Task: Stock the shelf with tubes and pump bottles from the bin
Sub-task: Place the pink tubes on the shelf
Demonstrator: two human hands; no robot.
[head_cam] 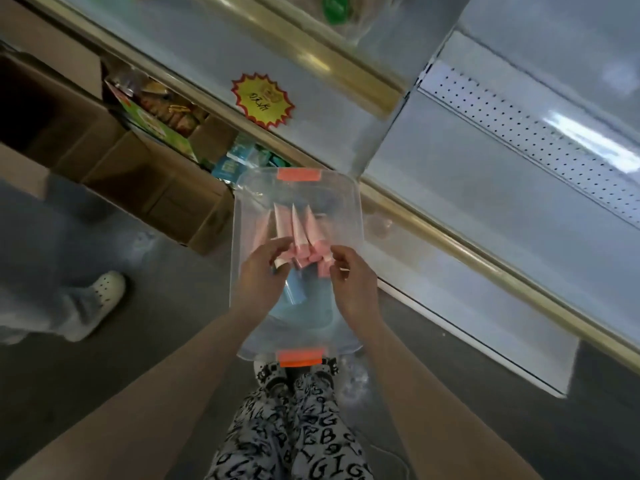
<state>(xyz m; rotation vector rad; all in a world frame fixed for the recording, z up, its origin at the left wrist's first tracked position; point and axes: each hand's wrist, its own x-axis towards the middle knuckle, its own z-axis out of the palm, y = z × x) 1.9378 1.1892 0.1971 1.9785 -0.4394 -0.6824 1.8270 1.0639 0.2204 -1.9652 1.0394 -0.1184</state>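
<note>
Hands: left hand (262, 273), right hand (354, 289) both pinching pink tubes (298, 227) by caps in bin (237, 237).
Risk: bunch is fanning out; tubes could be slipping free before shelf (485, 216).

light: dim, cool indoor | glare: white streak on perforated shelf panel (568, 129), right of frame | focus: soft overall, motion blur upper right | edges: wide-angle bending

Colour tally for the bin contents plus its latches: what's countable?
Pink tubes: 4, bunched at the cap ends between left hand and right hand
Blue tubes: 1 clear; other blue beneath is too blurred to count
Orange latches: 2
Total: 7
</note>
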